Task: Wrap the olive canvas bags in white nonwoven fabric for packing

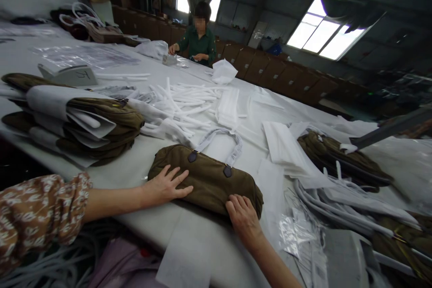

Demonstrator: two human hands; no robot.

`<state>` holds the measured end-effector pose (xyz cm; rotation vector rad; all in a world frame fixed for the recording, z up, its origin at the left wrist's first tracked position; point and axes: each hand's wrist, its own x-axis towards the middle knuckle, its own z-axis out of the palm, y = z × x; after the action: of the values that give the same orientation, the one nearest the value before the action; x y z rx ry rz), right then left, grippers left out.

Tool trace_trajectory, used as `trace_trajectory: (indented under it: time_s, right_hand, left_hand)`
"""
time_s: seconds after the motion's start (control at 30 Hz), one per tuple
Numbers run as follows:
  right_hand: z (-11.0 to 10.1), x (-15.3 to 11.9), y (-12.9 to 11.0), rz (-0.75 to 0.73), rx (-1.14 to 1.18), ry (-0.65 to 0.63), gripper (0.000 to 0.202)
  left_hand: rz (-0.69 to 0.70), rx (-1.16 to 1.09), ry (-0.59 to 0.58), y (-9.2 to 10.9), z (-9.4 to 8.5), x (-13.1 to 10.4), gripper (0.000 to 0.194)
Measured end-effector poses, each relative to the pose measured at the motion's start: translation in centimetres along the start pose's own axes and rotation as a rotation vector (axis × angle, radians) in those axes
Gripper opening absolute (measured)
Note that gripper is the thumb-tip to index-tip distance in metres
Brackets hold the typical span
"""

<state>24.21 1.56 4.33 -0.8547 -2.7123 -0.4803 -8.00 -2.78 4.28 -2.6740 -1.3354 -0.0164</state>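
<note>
An olive-green handbag (205, 180) lies on the white table near its front edge, its handle (232, 144) wrapped in pale material and arched away from me. Spread fingers of my left hand (167, 185) rest flat on the bag's left part. At the bag's lower right edge is my right hand (245, 216), fingers together and curled onto the fabric; its thumb is hidden. Dark leather tabs join the handle to the bag.
Stacked olive bags with white sheets (101, 121) lie at the left. White foam rods (189, 99) are heaped beyond the handbag. Foam sheets (286, 148), clear plastic packets (297, 234) and more bags (337, 157) lie right. A person in green (199, 42) is across the table.
</note>
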Motion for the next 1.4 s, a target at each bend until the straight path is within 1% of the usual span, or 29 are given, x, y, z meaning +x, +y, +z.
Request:
trace_trajectory:
  time_s: [0.07, 0.13, 0.2, 0.3, 0.4, 0.5, 0.6, 0.67, 0.73, 0.8, 0.83, 0.9, 0.97, 1.03, 1.1, 1.17, 1.23, 1.27, 1.33, 1.4]
  right_hand:
    - [-0.1, -1.0, 0.7, -0.027, 0.032, 0.008, 0.026]
    - [0.0, -2.3, 1.5, -0.048, 0.059, 0.007, 0.03]
    - [-0.1, -3.7, 2.2, -0.039, 0.054, -0.012, 0.032]
    - [-0.5, -5.1, 2.8, 0.043, 0.014, -0.08, 0.036]
    - [-1.2, -5.7, 2.6, 0.103, 0.023, -0.187, 0.046]
    - [-2.0, -6.1, 1.5, 0.146, 0.05, -0.315, 0.063]
    - [-2.3, -6.9, 0.3, 0.194, 0.026, -0.381, 0.077]
    - [-2.4, -7.6, -0.2, 0.217, -0.001, -0.394, 0.077]
    - [-2.9, -7.9, 0.0, 0.205, -0.002, -0.386, 0.073]
    - [-3.8, -7.4, 0.4, 0.161, 0.028, -0.366, 0.064]
    - [-4.4, -6.8, 0.7, 0.152, 0.043, -0.342, 0.058]
    - [-5.7, -4.7, 0.8, 0.169, 0.063, -0.259, 0.048]
    - [-6.3, -2.0, 0.2, 0.184, 0.082, -0.158, 0.043]
    - [-5.7, 0.4, -1.0, 0.177, 0.112, -0.11, 0.045]
    - [-4.1, 1.8, -2.4, 0.175, 0.147, -0.136, 0.051]
    - [-2.0, 2.2, -3.5, 0.197, 0.183, -0.196, 0.056]
    - [-0.3, 1.8, -4.0, 0.207, 0.216, -0.251, 0.057]
    - [0.2, 1.6, -4.1, 0.209, 0.229, -0.269, 0.057]
    - [0.7, 1.2, -3.9, 0.207, 0.251, -0.288, 0.057]
    - [0.5, 1.2, -3.5, 0.202, 0.27, -0.3, 0.056]
  left_hand:
    - [-0.005, -0.01, 0.029, 0.0, 0.9, -0.7, 0.067]
    - [-0.017, -0.047, 0.005, 0.0, 1.6, -0.9, 0.078]
    - [-0.022, -0.075, -0.036, -0.2, 2.0, -0.9, 0.086]
    - [-0.005, -0.072, -0.127, -0.5, 1.8, -0.7, 0.1]
    - [0.018, -0.063, -0.207, -0.3, 1.0, -0.3, 0.111]
    - [0.012, -0.07, -0.21, 0.3, 0.4, 0.4, 0.111]
    - [-0.017, -0.071, -0.157, 0.9, 0.7, 0.8, 0.104]
    - [-0.025, -0.057, -0.106, 1.1, 1.2, 0.6, 0.101]
    - [-0.012, -0.036, -0.057, 1.2, 1.8, 0.0, 0.101]
    - [0.006, -0.021, -0.034, 1.2, 2.3, -0.5, 0.103]
    - [0.008, -0.018, -0.03, 1.1, 2.4, -0.6, 0.103]
    - [0.007, -0.016, -0.031, 1.1, 2.6, -0.6, 0.103]
    - [0.002, -0.02, -0.032, 1.1, 2.7, -0.5, 0.101]
    - [-0.001, -0.036, -0.025, 1.1, 2.8, -0.5, 0.098]
    - [-0.002, -0.054, -0.016, 1.2, 2.9, -0.7, 0.096]
    - [0.001, -0.069, -0.016, 1.3, 3.0, -1.2, 0.094]
    - [-0.006, -0.078, -0.043, 1.5, 2.6, -1.8, 0.094]
    - [-0.017, -0.086, -0.068, 1.6, 2.2, -1.9, 0.094]
    - [-0.043, -0.121, -0.127, 1.8, 0.6, -1.5, 0.092]
    - [-0.035, -0.18, -0.144, 2.0, -1.4, -0.3, 0.086]
